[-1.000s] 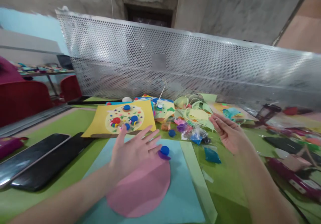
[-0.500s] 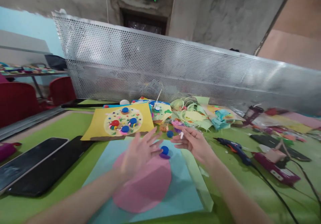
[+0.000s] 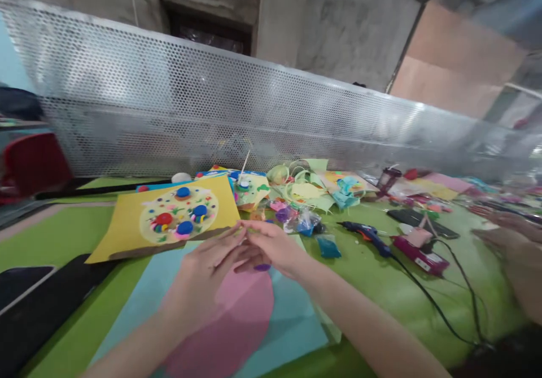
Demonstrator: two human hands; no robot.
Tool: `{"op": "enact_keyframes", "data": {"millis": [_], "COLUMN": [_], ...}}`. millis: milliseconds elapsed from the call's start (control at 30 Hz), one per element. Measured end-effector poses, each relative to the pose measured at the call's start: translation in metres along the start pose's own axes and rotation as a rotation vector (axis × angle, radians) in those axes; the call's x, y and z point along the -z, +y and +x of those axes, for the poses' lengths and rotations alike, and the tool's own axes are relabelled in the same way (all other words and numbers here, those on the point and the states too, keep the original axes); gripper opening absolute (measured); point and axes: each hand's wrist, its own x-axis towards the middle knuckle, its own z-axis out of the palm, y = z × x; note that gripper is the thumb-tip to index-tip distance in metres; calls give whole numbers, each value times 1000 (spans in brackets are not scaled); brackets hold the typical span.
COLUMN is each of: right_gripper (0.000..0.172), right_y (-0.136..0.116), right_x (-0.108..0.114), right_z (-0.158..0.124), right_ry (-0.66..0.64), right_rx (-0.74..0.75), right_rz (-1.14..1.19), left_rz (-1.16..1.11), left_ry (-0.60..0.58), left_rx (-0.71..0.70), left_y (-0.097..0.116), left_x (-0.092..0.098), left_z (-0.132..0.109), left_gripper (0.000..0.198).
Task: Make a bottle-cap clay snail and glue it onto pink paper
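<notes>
My left hand (image 3: 202,270) and my right hand (image 3: 273,248) meet fingertip to fingertip above the top edge of a pink paper circle (image 3: 231,324), which lies on a light blue sheet (image 3: 294,316). Both hands have their fingers pressed together in a pinch; what sits between them is hidden. A small purple piece (image 3: 262,266) shows on the pink circle just under my right hand. Behind my left hand lies a yellow card (image 3: 122,228) with a pale disc covered in blue and red dots.
A blue glue gun (image 3: 367,234) with its cable, a pink device (image 3: 420,257) and a blue packet (image 3: 328,247) lie to the right. Paper scraps (image 3: 313,189) pile up by the perforated metal panel (image 3: 212,112). Dark phones (image 3: 40,307) rest at left. Another person's hand (image 3: 510,237) is at far right.
My right hand has swung left and my left hand closed in, so they now touch over the pink circle. The blue cap on it is now hidden. The view has turned to the right.
</notes>
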Motion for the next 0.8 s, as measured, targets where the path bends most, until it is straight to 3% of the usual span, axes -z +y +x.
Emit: {"op": "enact_keyframes", "data": {"millis": [200,300,367,433,500,567,800], "right_gripper": [37,46,53,60,66,70,70], "right_y": [2,2,3,6,11,15,6], "right_x": [20,21,16,8,0,-5,7], "right_z": [3,-1,-3,-5,-8,-12,-23], "right_ry": [113,105,101,83,38,-8,-63], "right_rx": [18,26,45,43,30,44,258], "right_rz": [72,267,463,633,757,844,915], "left_rz": [133,141,153,218,349,500,742], "left_ry": [90,75,69,49,-8,-69,-136], "left_rx": [79,65,-37,-289,-579,-744,-665], "left_y": [11,12,11,10,10,16,44], "left_x": [7,3,0,-5,-11,-17,-20], "left_z": [9,5,1,-3,-6,-7,-16], "left_gripper": [39,41,33,21,29,43,46]}}
